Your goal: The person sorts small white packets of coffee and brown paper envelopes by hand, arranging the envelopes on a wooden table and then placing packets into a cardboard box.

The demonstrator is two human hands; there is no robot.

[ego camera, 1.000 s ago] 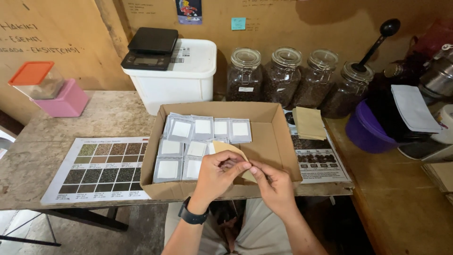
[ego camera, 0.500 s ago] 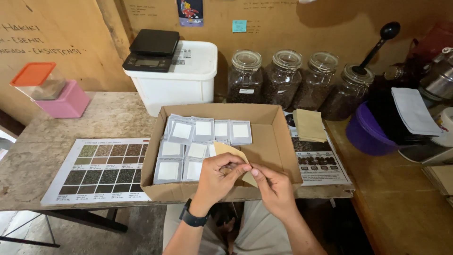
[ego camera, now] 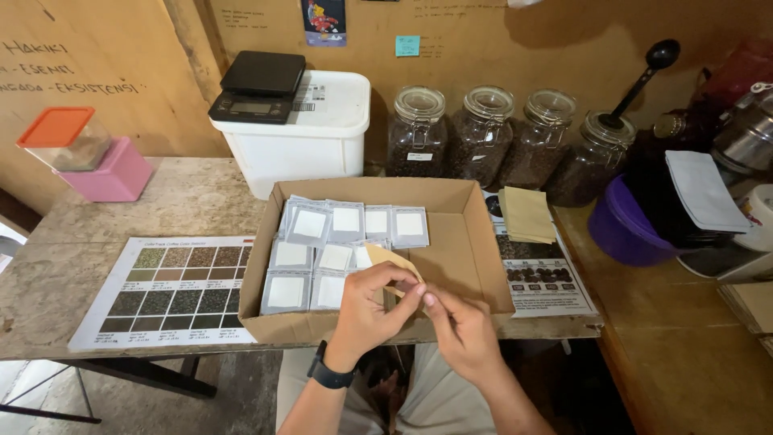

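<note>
packets (ego camera: 348, 242) in box (ego camera: 471, 250), jars (ego camera: 506, 137) behind

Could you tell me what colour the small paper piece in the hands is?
Tan paper piece, seen in the head view.

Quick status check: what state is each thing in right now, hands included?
Left hand: pinching the small tan paper sachet.
Right hand: fingertips at the sachet's lower edge.
Brown cardboard box: open, partly filled with flat silver packets.
Four glass jars: lids shut, holding dark contents.
White plastic tub: lid on, black scale on top.
</note>
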